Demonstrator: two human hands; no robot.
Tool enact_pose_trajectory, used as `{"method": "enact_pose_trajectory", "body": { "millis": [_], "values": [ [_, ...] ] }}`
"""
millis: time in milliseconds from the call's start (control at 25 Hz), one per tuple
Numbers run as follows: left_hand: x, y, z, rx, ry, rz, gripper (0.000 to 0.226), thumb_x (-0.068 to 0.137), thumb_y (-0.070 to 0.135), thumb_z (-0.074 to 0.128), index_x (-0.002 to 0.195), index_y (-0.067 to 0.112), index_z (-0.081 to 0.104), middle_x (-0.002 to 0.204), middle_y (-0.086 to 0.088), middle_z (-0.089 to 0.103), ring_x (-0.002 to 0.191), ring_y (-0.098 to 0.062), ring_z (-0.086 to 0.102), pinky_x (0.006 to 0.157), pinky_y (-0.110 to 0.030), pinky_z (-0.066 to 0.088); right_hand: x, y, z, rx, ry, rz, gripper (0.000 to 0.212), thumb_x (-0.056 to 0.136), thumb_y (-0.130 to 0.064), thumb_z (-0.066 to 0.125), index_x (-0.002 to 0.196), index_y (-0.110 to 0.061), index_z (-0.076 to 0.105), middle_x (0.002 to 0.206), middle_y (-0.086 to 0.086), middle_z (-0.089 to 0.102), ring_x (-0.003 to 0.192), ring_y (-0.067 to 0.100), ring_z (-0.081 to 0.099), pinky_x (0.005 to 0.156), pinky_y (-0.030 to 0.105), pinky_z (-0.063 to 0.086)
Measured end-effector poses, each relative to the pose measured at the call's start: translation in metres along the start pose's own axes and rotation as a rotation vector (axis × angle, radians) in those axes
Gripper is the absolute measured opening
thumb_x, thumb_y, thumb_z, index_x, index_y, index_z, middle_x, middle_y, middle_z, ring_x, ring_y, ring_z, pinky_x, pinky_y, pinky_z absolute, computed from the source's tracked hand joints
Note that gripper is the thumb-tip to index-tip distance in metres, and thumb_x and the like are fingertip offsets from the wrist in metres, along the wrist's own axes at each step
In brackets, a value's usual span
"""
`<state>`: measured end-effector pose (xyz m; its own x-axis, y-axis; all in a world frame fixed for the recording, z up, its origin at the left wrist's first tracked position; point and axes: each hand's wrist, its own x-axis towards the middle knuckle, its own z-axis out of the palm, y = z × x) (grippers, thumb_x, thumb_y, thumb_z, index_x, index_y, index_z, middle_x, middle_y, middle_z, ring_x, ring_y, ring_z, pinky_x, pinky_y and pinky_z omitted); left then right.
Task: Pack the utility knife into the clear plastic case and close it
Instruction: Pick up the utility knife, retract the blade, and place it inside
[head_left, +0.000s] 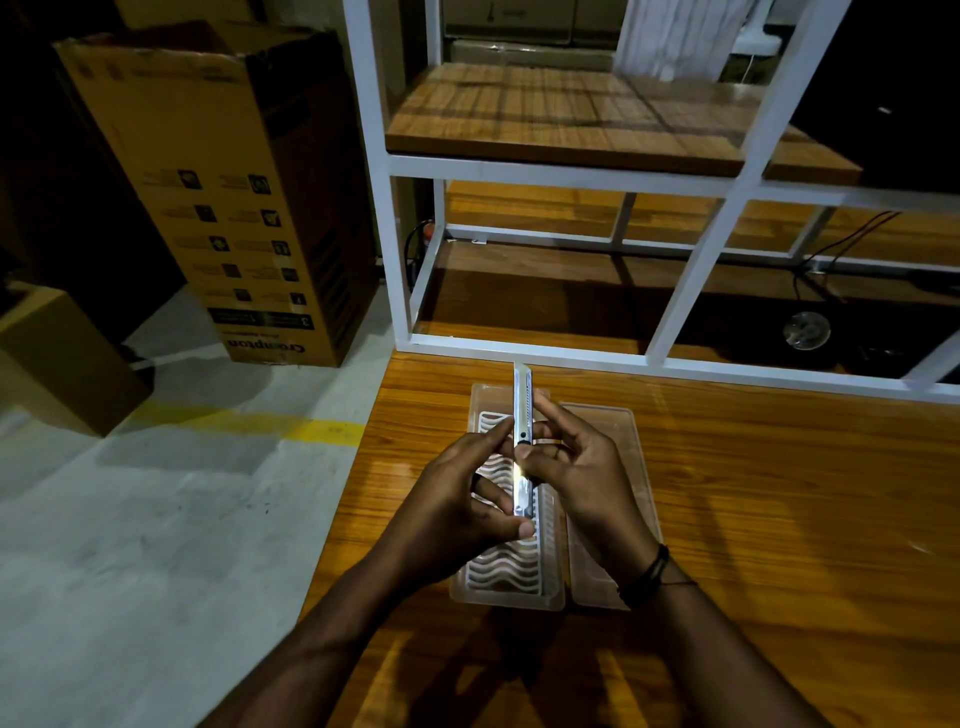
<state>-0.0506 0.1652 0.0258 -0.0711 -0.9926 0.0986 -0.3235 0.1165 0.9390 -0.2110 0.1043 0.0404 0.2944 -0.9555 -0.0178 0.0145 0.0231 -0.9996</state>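
**Knife held lengthwise above the open case**

Head view: the utility knife (522, 415) is a slim silver bar whose long axis runs away from the person, its far tip angled toward the white shelf frame (571, 358) at the back of the table. It is held above the clear plastic case (511, 587), parallel to the case's length. The left hand (457, 512) curls its fingers around the near end of the knife, with thumb and forefinger pinching the body. The right hand (582, 467) pinches the middle of the knife from the other side, fingers narrow and closed on it; a dark band (647, 574) circles that wrist.

The case lies open directly under the knife: its tray half, with a white wavy-ribbed insert, sits below the left hand, and the flat clear lid (628, 447) lies just beside it, under the right hand.

The case rests on a glossy orange-brown wooden table (779, 493). Beyond the case, the white frame carries wooden shelves. Left of the table, a pale concrete floor (130, 519) bears a yellow painted line (311, 428). A tall cardboard box (218, 197) stands there, printed upside down with the word "Crompton" and rows of small icons; its finer print is unreadable. The room is dim.
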Motion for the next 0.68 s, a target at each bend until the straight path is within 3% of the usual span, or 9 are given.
{"method": "enact_pose_trajectory", "body": {
  "millis": [200, 360, 520, 680],
  "values": [
    [0.0, 0.0, -0.001, 0.008, 0.003, -0.011, 0.11, 0.069, 0.003, 0.093, 0.158, 0.032, 0.036, 0.139, 0.008, 0.054, 0.079, -0.014, 0.073, 0.067, -0.022, 0.061, -0.003, 0.003, 0.002, -0.003, -0.016, -0.005, 0.067, 0.088, 0.007, 0.066, 0.136, -0.038, 0.052, 0.104, 0.003, 0.073, 0.092, 0.02, 0.075, 0.073, 0.025, 0.057],
    [0.0, 0.001, -0.002, -0.003, 0.007, -0.021, 0.108, 0.069, 0.003, 0.093, 0.156, 0.036, 0.037, 0.136, 0.009, 0.055, 0.08, -0.014, 0.073, 0.066, -0.021, 0.06, -0.004, 0.007, 0.002, 0.003, -0.021, 0.01, 0.069, 0.088, 0.009, 0.065, 0.144, -0.028, 0.051, 0.116, 0.016, 0.07, 0.1, 0.03, 0.074, 0.075, 0.028, 0.059],
    [0.001, 0.0, -0.003, -0.014, 0.022, -0.038, 0.108, 0.068, 0.002, 0.093, 0.156, 0.035, 0.039, 0.135, 0.008, 0.056, 0.081, -0.017, 0.073, 0.066, -0.023, 0.061, -0.009, 0.007, 0.002, -0.015, -0.045, 0.015, 0.069, 0.088, 0.007, 0.065, 0.145, -0.03, 0.051, 0.115, 0.016, 0.066, 0.087, 0.014, 0.074, 0.069, 0.022, 0.056],
    [0.002, -0.001, -0.003, -0.022, 0.02, -0.039, 0.109, 0.067, 0.001, 0.093, 0.156, 0.036, 0.04, 0.136, 0.01, 0.056, 0.082, -0.019, 0.074, 0.068, -0.027, 0.063, -0.015, 0.006, 0.003, -0.009, -0.056, 0.011, 0.069, 0.09, 0.006, 0.065, 0.146, -0.029, 0.049, 0.108, 0.015, 0.066, 0.083, 0.007, 0.072, 0.067, 0.02, 0.055]
  ]
}}
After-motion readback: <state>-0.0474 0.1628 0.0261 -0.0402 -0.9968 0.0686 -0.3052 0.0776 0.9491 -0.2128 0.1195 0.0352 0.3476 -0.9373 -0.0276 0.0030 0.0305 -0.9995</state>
